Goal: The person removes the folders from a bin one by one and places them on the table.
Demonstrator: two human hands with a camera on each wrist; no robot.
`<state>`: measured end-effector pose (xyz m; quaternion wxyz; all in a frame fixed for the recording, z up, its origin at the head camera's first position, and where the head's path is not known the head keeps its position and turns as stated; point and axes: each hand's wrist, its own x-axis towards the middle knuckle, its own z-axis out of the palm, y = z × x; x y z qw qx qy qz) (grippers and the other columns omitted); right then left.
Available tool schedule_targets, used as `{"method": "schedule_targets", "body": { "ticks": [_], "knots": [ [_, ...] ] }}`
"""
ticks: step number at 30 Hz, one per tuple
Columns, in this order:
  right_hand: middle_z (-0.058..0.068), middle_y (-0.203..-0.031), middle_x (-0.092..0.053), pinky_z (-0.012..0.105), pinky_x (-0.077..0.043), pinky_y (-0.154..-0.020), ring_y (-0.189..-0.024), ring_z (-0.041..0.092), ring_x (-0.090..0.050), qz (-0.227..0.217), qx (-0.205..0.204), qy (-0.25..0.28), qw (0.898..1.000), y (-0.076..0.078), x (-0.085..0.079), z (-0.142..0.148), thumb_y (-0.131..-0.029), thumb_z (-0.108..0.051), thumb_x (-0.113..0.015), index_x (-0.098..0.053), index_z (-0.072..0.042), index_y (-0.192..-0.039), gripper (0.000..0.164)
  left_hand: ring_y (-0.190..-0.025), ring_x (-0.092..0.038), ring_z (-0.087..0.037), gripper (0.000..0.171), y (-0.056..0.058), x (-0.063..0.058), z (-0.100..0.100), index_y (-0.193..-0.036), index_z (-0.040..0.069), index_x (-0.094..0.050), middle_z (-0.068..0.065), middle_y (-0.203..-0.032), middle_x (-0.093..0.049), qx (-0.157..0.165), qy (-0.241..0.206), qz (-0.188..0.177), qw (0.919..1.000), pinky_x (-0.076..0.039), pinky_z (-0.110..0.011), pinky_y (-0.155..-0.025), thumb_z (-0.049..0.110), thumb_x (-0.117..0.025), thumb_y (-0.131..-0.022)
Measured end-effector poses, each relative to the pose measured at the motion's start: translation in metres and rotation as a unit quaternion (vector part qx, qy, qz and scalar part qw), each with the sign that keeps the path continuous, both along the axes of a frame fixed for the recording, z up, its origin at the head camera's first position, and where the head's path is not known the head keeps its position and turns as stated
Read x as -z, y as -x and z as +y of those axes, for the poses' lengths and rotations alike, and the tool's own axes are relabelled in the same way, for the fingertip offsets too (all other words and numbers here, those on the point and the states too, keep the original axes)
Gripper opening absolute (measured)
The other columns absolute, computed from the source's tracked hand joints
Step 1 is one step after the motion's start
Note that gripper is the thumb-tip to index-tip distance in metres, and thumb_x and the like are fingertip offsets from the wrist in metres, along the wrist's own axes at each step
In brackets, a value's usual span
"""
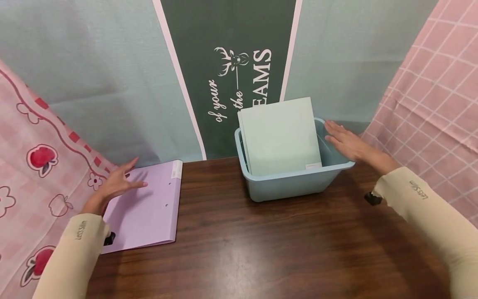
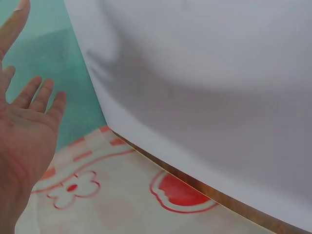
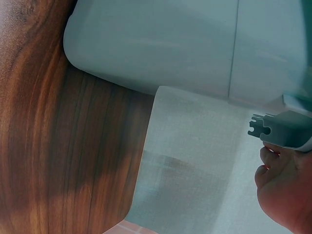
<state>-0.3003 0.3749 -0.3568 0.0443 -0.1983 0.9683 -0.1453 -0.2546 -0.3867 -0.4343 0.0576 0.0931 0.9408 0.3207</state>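
- The purple folder (image 1: 149, 207) lies flat at the table's (image 1: 231, 241) back left corner; its white label (image 1: 176, 169) carries print too small to read.
- The left hand (image 1: 117, 180) is spread over that folder, grasping nothing, its shadow falling across the cover.
- Near the back edge, right of the middle, stands a blue-grey bin (image 1: 295, 185).
- Pale green folders (image 1: 280, 137) lean in the bin, rising above its rim; a small label (image 1: 313, 165) on the front one is unreadable.
- The right hand (image 1: 345, 143), fingers straight, is at the bin's right rim without gripping it; whether it touches, I cannot tell.
- Both cream sleeves (image 1: 418, 195) read "Let's Slim".
- Behind the back edge, a dark green panel (image 1: 224, 20) shows a deer's head and sideways lettering: "of your", "the", "EAMS", the last partly covered.
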Motion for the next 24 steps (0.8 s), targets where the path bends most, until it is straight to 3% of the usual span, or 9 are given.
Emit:
{"method": "schedule_targets", "body": {
  "ticks": [11, 24],
  "knots": [
    [0.028, -0.174, -0.001, 0.058, -0.004, -0.131, -0.162, 0.046, -0.002, 0.008, -0.002, 0.003, 1.000, 0.003, 0.002, 0.001, -0.117, -0.037, -0.027, -0.007, 0.007, -0.166, 0.068, -0.147, -0.033, -0.061, 0.113, 0.007, -0.008, 0.028, -0.170, 0.008, -0.014, -0.032, -0.170, -0.019, 0.029, -0.033, 0.023, 0.9988, -0.032, -0.071, -0.117, 0.027, -0.088, -0.087],
    [0.030, -0.173, -0.006, 0.060, -0.006, -0.131, -0.161, 0.048, -0.006, 0.027, -0.010, 0.016, 0.999, 0.000, 0.004, 0.001, -0.117, -0.036, -0.029, -0.011, 0.010, -0.165, 0.068, -0.154, -0.027, -0.053, 0.111, 0.011, -0.021, 0.057, -0.170, 0.004, -0.015, -0.026, -0.173, -0.020, 0.067, -0.077, 0.030, 0.9943, -0.029, -0.069, -0.120, 0.017, -0.088, -0.087]
  ]
}}
